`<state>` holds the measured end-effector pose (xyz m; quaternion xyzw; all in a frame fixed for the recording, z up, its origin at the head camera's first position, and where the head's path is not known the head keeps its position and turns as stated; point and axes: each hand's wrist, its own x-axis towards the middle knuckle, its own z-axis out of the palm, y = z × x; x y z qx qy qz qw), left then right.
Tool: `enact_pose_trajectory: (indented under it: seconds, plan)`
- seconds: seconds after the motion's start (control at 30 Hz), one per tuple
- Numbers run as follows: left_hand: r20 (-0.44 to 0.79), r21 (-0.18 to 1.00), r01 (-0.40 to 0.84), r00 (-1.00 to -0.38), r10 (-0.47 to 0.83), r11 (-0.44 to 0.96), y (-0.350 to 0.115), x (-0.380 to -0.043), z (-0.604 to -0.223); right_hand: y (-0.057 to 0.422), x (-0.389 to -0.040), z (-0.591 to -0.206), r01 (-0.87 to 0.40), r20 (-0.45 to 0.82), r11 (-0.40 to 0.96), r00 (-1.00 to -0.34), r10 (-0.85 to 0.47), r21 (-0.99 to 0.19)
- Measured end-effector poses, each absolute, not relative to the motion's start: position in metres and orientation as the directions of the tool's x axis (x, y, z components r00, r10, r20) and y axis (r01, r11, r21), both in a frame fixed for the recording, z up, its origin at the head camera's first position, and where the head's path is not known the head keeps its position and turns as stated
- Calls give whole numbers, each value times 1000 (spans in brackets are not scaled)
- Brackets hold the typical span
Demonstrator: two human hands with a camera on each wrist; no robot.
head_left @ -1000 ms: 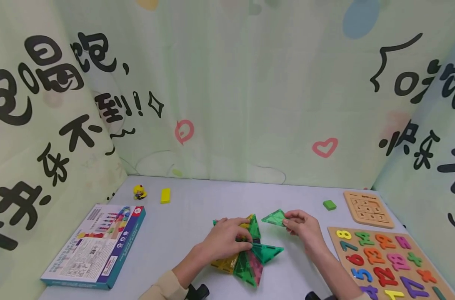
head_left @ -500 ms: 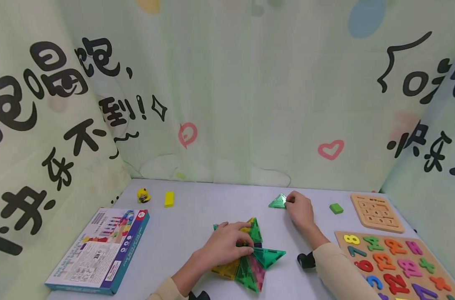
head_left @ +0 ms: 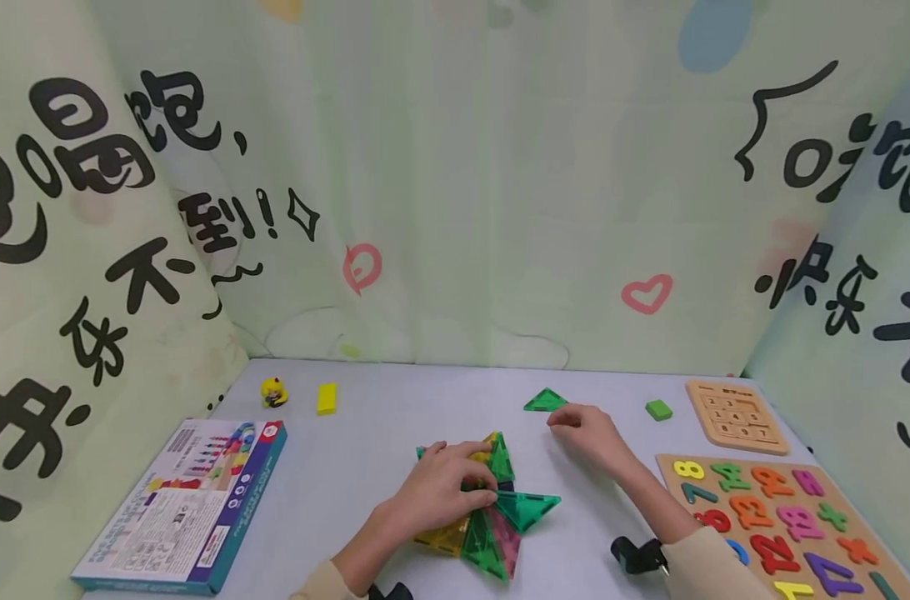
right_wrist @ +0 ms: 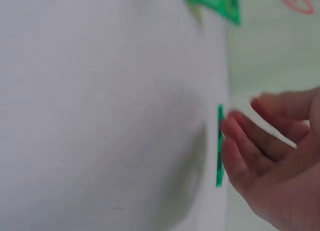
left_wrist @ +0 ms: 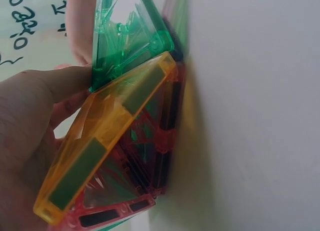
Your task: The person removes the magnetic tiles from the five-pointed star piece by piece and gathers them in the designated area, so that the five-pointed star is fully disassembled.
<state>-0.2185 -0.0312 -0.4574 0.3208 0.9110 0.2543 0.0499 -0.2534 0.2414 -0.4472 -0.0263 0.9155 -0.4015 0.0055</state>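
Note:
My left hand [head_left: 443, 490] grips a cluster of see-through magnetic tiles [head_left: 487, 546] in the middle of the table, in green, yellow and pink. In the left wrist view, the thumb and fingers hold the cluster by a green tile [left_wrist: 131, 38], beside a yellow tile [left_wrist: 107, 133]; red-framed tiles lie below. Farther back, a loose green triangular magnetic tile [head_left: 545, 401] lies flat on the table. My right hand [head_left: 592, 435] is just in front of it, fingers loosely bent and holding nothing. The right wrist view shows that tile edge-on behind the fingertips. My left hand covers part of the cluster.
A flat toy box [head_left: 177, 504] lies at left. Behind it are a small yellow figure [head_left: 273, 392] and a yellow block [head_left: 327, 399]. On the right sit a green block [head_left: 658, 409], a wooden number board [head_left: 736, 417] and a letter-and-number puzzle board [head_left: 788, 517].
My right hand carried the green triangular tile to the back of the table, let go of it and drew back slightly. The left hand stays on the cluster.

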Motion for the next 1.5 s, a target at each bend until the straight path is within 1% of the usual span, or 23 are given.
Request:
enact_pose_trajectory:
  seconds: [0.07, 0.13, 0.23, 0.3, 0.37, 0.47, 0.6, 0.77, 0.93, 1.13, 1.27, 1.37, 1.5]
  plan:
    - [71, 500, 553, -793, 605, 667, -33, -218, -458, 239, -237, -441, -50, -64, 602, -984, -167, -797]
    - [72, 503, 546, -799, 597, 670, -35, -218, -459, 237, -223, -437, -33, -133, 525, -952, -275, -851]
    - [78, 505, 538, -807, 586, 675, -38, -217, -459, 233, -206, -436, -24, -182, 442, -891, -416, -897]
    - [82, 505, 539, -808, 584, 674, -39, -217, -459, 229, -197, -439, -3, -198, 401, -865, -460, -916]
    - [87, 507, 540, -808, 583, 672, -40, -217, -459, 225, -191, -442, 16, -203, 374, -862, -464, -927]
    - [88, 508, 542, -806, 585, 670, -39, -218, -460, 221, -186, -447, 32, -195, 363, -886, -421, -931]
    - [82, 516, 543, -801, 592, 663, -36, -218, -460, 220, -182, -449, 45, -193, 395, -919, -343, -918]
    - [76, 527, 543, -797, 600, 654, -34, -217, -460, 222, -179, -451, 60, -188, 411, -942, -279, -910]
    - [64, 529, 539, -796, 602, 656, -32, -217, -460, 224, -178, -456, 52, -159, 382, -954, -253, -923]
    - [72, 519, 553, -789, 611, 653, -30, -217, -460, 236, -179, -452, 94, -163, 321, -967, -194, -942]
    - [72, 525, 551, -789, 611, 649, -31, -217, -460, 246, -186, -445, 127, -168, 304, -980, -111, -944]
    - [77, 519, 554, -788, 610, 650, -33, -218, -460, 252, -198, -442, 154, -169, 334, -985, -18, -930]
    - [81, 524, 559, -783, 616, 642, -34, -217, -459, 256, -223, -445, 198, -167, 379, -980, 113, -904]
